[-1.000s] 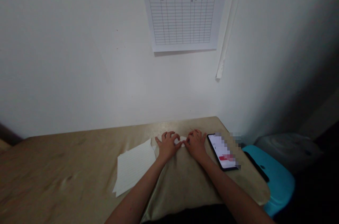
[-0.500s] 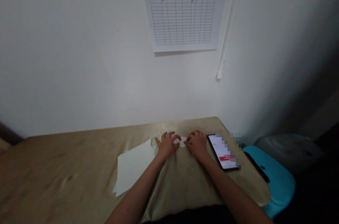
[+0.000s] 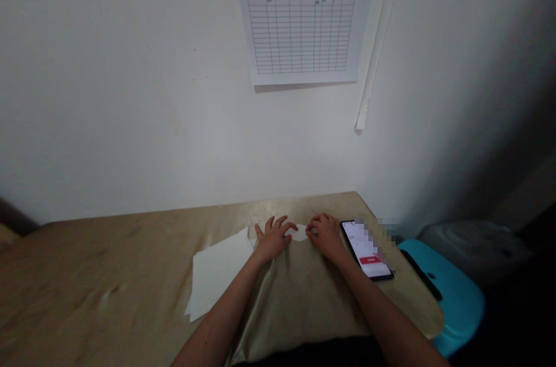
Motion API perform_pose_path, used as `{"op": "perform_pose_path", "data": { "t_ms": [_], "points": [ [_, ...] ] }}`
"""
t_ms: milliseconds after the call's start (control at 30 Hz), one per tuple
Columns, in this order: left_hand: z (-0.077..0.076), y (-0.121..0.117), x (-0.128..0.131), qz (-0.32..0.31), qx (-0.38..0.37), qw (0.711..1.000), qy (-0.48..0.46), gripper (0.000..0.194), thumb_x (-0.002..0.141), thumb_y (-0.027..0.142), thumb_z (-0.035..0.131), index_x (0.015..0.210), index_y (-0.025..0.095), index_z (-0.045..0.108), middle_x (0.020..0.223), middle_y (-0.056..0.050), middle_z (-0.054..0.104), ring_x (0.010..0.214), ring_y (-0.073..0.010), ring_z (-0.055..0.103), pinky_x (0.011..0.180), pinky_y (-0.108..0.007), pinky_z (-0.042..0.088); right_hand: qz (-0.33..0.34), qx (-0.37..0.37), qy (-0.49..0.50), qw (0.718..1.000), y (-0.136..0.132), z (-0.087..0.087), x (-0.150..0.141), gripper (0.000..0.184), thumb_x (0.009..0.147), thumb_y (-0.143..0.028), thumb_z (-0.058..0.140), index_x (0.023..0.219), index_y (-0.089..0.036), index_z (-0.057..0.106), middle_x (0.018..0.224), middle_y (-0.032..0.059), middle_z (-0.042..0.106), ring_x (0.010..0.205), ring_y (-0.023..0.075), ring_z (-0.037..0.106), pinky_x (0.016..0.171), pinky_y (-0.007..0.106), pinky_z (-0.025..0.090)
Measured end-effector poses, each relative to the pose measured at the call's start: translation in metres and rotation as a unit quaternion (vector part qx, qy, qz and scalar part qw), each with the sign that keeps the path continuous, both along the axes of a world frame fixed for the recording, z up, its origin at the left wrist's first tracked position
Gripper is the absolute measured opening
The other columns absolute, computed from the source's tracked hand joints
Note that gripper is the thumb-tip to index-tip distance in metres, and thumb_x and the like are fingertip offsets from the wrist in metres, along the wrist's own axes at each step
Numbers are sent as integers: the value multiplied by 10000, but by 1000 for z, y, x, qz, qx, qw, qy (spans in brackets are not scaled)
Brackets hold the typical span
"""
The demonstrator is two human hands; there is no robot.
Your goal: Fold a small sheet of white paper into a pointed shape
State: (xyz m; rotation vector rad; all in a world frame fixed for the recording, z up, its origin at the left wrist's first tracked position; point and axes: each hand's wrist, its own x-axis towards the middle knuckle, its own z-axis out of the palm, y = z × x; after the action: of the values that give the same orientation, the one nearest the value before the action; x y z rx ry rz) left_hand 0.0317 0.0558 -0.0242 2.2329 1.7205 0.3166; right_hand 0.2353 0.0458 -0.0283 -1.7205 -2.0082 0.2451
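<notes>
Head view, small paper (image 3: pixel 299 233) between hands, phone (image 3: pixel 368 251) near table edge

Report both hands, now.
Left hand: open, fingertips at the left edge of the small white paper.
Right hand: closed, pinching the paper's right edge.

Both hands, left hand (image 3: pixel 273 238) and right hand (image 3: pixel 324 234), touch white paper (image 3: pixel 299 232) (small, partly covered).

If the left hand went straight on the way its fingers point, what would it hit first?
Probably the wall, beyond a short strip of bare table. The small white paper piece lies by the left hand's index finger and might get dragged along; depth is hard to judge.
</notes>
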Motion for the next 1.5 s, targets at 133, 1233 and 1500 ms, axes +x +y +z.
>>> {"op": "perform_pose_path", "data": {
  "t_ms": [133, 1233, 1500],
  "points": [
    [0, 2, -5, -12, -12, 1000, 6, 422, 894, 284, 506, 1236, 519, 588, 1612, 101, 355, 1520, -407, 156, 1056, -852, -6, 9, 1, 3, 1000, 1, 0, 2, 134, 894, -264, 639, 961, -282, 754, 1181, 52, 643, 1241, 256, 448, 1076, 425, 255],
    [1, -4, 12, 68, 37, 997, -28, 194, 889, 383, 637, 1068, 406, 708, 1512, 61, 513, 1461, -373, 293, 1082, -821, 82, 13, 17, -1, 1000, 7, -14, -6, 124, 876, -262, 638, 984, -222, 684, 1128, 96, 616, 1146, 273, 499, 1042, 390, 347],
    [4, -4, 4, 56, -7, 998, -31, 301, 911, 289, 578, 1141, 448, 689, 1556, 95, 454, 1500, -350, 236, 1114, -797, 54, 49, -1, 29, 998, 9, -14, 4, 196, 881, -158, 575, 1033, -231, 674, 1159, 73, 618, 1160, 230, 497, 1039, 354, 349]
  ]
}}
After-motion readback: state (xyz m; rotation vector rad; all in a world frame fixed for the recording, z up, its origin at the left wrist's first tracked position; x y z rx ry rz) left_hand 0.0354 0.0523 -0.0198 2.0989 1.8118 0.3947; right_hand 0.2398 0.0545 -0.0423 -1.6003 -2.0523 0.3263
